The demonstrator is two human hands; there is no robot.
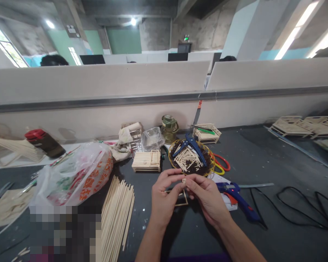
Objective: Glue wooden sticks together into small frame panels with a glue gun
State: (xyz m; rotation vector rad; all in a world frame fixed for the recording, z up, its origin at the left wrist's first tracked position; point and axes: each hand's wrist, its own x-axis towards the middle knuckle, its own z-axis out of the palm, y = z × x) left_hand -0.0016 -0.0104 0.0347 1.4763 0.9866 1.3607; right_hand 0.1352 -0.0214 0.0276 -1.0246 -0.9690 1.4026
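My left hand [166,194] and my right hand [203,194] meet over the dark table, thumbs and fingertips pinched around a small pale wooden piece [184,181]. The fingers cover most of that piece. Just below and behind them shows a thin rectangular stick frame [183,203], partly hidden; whether a hand touches it I cannot tell. Beyond my fingertips is a yellow-rimmed basket [210,150] holding short cut sticks [186,160] and a blue cutter-like tool [195,145]. Beside my right hand lies a blue glue gun [243,203] with a glue stick [258,185] in it.
Long wooden sticks [118,214] lie left of my hands, near a plastic bag [76,174]. Small stick-built models [146,162] stand farther back, by a green bottle [168,129]. A black cable [297,222] loops at right. A low partition [98,82] closes the far side.
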